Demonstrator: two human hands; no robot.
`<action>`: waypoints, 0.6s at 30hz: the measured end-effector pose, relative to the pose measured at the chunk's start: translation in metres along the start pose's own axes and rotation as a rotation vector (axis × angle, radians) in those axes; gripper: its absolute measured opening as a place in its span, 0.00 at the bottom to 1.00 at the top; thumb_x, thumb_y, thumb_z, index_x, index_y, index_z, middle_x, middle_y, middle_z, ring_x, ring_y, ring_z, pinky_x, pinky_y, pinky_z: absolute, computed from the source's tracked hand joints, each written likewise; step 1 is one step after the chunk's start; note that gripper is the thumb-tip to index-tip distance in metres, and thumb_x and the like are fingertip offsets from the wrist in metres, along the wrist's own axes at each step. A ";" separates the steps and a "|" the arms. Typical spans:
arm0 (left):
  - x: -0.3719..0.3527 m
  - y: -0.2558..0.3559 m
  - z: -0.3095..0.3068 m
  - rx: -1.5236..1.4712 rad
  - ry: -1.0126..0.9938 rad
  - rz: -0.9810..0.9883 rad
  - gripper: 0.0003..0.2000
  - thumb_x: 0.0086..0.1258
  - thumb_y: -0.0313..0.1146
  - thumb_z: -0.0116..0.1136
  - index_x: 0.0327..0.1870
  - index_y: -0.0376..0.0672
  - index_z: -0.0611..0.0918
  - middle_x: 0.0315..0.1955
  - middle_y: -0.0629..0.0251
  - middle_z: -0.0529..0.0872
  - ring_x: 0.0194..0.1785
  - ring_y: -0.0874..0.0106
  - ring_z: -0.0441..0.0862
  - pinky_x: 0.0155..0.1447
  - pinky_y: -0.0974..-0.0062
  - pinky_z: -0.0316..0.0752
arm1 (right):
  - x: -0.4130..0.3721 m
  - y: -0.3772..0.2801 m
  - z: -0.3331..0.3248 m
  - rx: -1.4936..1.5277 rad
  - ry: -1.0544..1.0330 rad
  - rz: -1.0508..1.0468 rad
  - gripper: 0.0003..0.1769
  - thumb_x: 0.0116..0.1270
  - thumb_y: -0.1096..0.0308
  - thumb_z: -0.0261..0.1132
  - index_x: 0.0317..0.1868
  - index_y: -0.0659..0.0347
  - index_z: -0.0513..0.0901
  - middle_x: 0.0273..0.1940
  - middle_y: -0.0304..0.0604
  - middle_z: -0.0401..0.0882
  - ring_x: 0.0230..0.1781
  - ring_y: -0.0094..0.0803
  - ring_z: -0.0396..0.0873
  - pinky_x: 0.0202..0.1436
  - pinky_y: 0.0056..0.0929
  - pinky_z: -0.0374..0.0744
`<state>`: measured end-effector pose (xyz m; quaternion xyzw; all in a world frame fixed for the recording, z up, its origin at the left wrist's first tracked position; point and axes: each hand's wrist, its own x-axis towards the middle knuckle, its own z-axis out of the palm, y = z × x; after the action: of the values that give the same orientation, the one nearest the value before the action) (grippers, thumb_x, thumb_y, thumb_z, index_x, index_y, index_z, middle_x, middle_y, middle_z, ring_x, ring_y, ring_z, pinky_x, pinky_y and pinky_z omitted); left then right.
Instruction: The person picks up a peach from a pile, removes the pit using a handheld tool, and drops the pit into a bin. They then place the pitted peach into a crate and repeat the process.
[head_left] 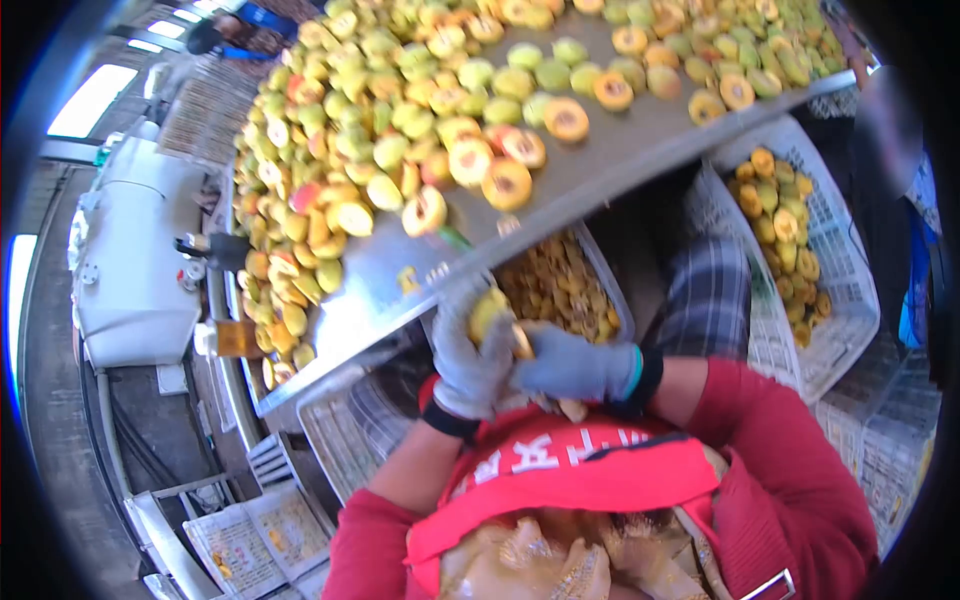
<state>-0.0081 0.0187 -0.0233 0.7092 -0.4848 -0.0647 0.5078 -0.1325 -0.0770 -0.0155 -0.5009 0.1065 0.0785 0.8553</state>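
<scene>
My left hand, in a pale grey glove, is closed around a yellow-green peach close to my chest. Pressed up against it is my right hand, in a blue-grey glove with its fingers curled in. An orange-yellow cut face shows between the two hands. What the right fingers grip is hidden, and I cannot tell what it is. Just beyond my hands, below the table edge, a crate holds small brownish-yellow pieces.
A metal table spans the front, heaped with halved peaches, many showing pits. To the right stands a white crate of peach halves. A white tank and stacked crates are at left. Another person is at far right.
</scene>
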 end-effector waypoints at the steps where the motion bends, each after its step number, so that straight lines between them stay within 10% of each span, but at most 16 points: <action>1: 0.001 -0.001 -0.001 0.001 -0.027 0.049 0.16 0.59 0.25 0.58 0.49 0.33 0.76 0.45 0.50 0.79 0.49 0.56 0.77 0.57 0.64 0.70 | 0.001 0.000 -0.002 -0.048 0.004 0.020 0.12 0.61 0.71 0.56 0.45 0.61 0.73 0.25 0.40 0.77 0.18 0.26 0.75 0.20 0.26 0.74; 9: 0.019 0.027 0.000 -0.068 -0.060 -0.364 0.14 0.60 0.30 0.63 0.46 0.37 0.80 0.43 0.55 0.81 0.48 0.63 0.79 0.55 0.70 0.72 | -0.006 -0.022 0.014 -0.412 0.214 0.175 0.14 0.63 0.66 0.58 0.47 0.61 0.72 0.32 0.42 0.78 0.22 0.25 0.76 0.26 0.27 0.76; 12: 0.007 0.018 -0.005 -0.119 -0.021 -0.261 0.12 0.64 0.26 0.59 0.48 0.37 0.79 0.47 0.61 0.80 0.49 0.72 0.77 0.55 0.75 0.72 | 0.003 -0.005 0.018 -0.376 0.181 -0.059 0.13 0.63 0.67 0.58 0.47 0.62 0.73 0.31 0.42 0.78 0.24 0.25 0.76 0.28 0.26 0.76; 13: 0.005 0.017 -0.006 -0.133 0.057 -0.175 0.15 0.57 0.30 0.65 0.46 0.39 0.80 0.43 0.56 0.81 0.45 0.61 0.80 0.52 0.69 0.74 | 0.010 0.002 0.018 -0.323 0.113 -0.181 0.13 0.62 0.67 0.57 0.46 0.61 0.73 0.30 0.42 0.78 0.21 0.27 0.75 0.26 0.26 0.76; 18: 0.013 0.052 -0.055 0.174 -0.042 0.319 0.16 0.52 0.29 0.67 0.44 0.41 0.81 0.41 0.56 0.81 0.40 0.59 0.82 0.44 0.69 0.78 | -0.007 -0.040 0.044 -0.456 0.010 0.092 0.13 0.61 0.68 0.55 0.45 0.62 0.74 0.29 0.41 0.78 0.21 0.29 0.75 0.26 0.28 0.76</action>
<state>-0.0021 0.0443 0.0489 0.6629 -0.6055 0.0441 0.4382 -0.1254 -0.0587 0.0412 -0.6762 0.1131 0.1370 0.7150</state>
